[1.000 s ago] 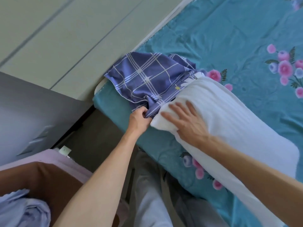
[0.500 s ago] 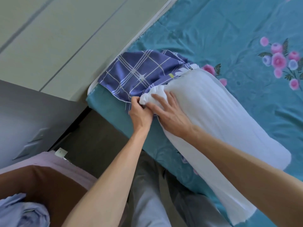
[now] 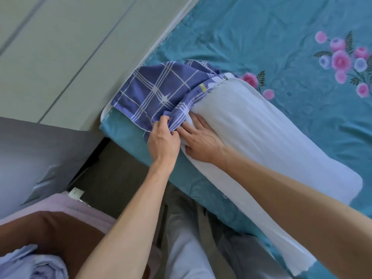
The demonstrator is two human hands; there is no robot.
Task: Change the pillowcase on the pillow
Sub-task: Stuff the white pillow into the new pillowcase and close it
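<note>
Two hands meet at the near end of a white pillow (image 3: 261, 133) lying on a teal floral bedsheet (image 3: 281, 41). Head view: left hand (image 3: 163, 140), fingers curled, pinches the gathered edge of a blue checked pillowcase (image 3: 159, 93) bunched at the bed corner, its opening touching the pillow's end. Right hand (image 3: 201, 142) rests on the pillow's corner, fingers nearly straight, holding nothing. Folded pale-blue cloth (image 3: 34, 264) lies lower left.
</note>
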